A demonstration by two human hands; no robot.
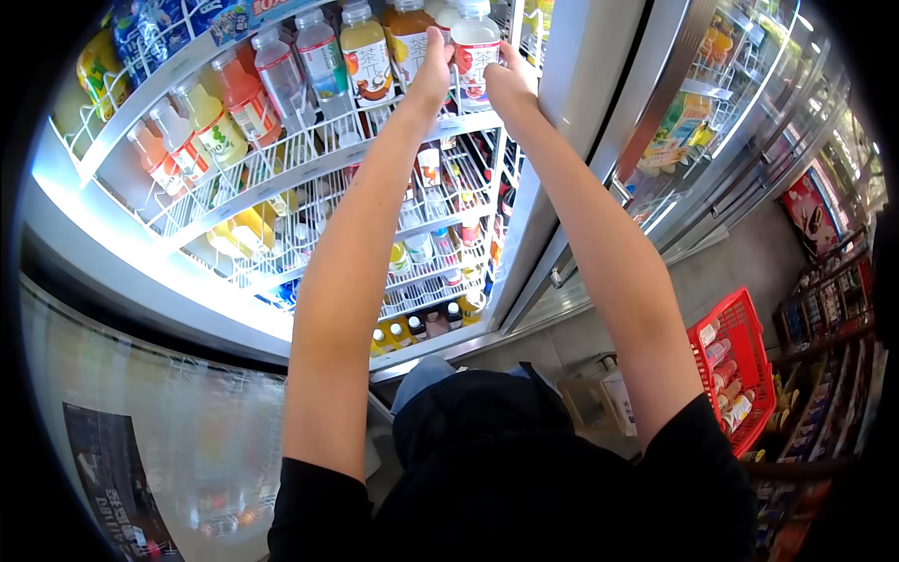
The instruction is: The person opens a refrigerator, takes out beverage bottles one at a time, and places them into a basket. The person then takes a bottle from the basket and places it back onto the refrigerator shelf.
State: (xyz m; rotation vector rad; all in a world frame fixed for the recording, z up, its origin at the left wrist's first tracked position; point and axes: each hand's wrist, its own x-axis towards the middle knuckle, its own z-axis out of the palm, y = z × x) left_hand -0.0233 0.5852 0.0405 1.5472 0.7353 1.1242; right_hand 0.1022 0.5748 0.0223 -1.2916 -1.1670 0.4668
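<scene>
Both arms reach up into a lit drinks fridge. A clear bottle with a white and red label stands upright at the right end of the upper wire shelf. My left hand is at its left side, fingers curled, next to an orange bottle. On the bottle's right side my right hand is closed against it. Farther left on the same shelf are a yellow bottle and several clear and pink bottles.
Lower wire shelves hold more bottles. The fridge door stands open at the lower left. A red basket with several bottles is at the right, beside stocked shelves. A cardboard box lies on the floor.
</scene>
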